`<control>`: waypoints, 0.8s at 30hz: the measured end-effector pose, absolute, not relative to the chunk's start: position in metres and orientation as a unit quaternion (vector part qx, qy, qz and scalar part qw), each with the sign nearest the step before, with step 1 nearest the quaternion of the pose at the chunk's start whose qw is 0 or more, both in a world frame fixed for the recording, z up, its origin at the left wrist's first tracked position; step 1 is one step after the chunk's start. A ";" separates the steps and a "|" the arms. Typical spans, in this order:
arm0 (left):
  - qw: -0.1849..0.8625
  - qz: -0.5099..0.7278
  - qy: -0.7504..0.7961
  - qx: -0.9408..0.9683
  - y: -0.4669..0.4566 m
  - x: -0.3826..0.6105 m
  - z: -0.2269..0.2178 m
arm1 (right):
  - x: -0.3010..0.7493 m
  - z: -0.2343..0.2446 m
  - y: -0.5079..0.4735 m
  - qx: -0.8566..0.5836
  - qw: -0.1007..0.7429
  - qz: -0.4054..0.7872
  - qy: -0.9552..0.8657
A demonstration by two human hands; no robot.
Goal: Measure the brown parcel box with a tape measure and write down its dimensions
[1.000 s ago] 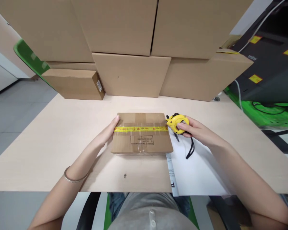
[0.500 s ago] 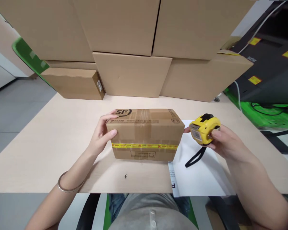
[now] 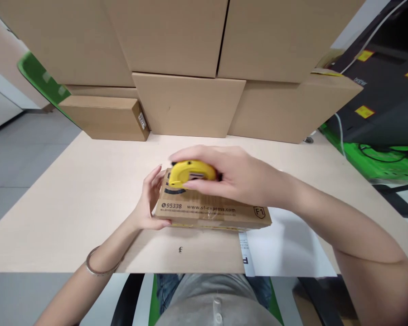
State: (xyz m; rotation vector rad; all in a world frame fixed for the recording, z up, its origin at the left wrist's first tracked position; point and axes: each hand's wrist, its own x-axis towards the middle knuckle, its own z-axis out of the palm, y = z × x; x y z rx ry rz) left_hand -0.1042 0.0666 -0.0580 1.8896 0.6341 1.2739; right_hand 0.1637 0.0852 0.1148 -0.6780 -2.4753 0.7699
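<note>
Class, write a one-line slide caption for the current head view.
Left hand grips a cardboard box while the right hand holds a yellow tape measure over it.

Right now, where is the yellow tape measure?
In the head view, the yellow tape measure is in the right hand, near the picture's centre, over the back-left part of the cardboard box, right of the left hand.
</note>
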 end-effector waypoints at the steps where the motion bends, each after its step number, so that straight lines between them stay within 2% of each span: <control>1: 0.369 0.499 0.250 0.743 0.066 -0.103 -0.060 | 0.154 0.115 0.087 -0.230 0.212 0.275 -0.909; 9: 0.312 0.507 0.236 0.768 0.069 -0.106 -0.071 | 0.152 0.096 0.083 -0.263 0.142 0.212 -0.931; 14: 0.248 0.493 0.215 0.806 0.074 -0.110 -0.071 | 0.204 0.093 0.077 -0.326 0.158 0.211 -0.908; 18: 0.289 0.510 0.202 0.785 0.074 -0.106 -0.067 | 0.212 0.095 0.075 -0.336 0.172 0.229 -0.897; 24: 0.332 0.519 0.254 0.746 0.069 -0.105 -0.069 | 0.149 0.104 0.085 -0.252 0.157 0.244 -0.923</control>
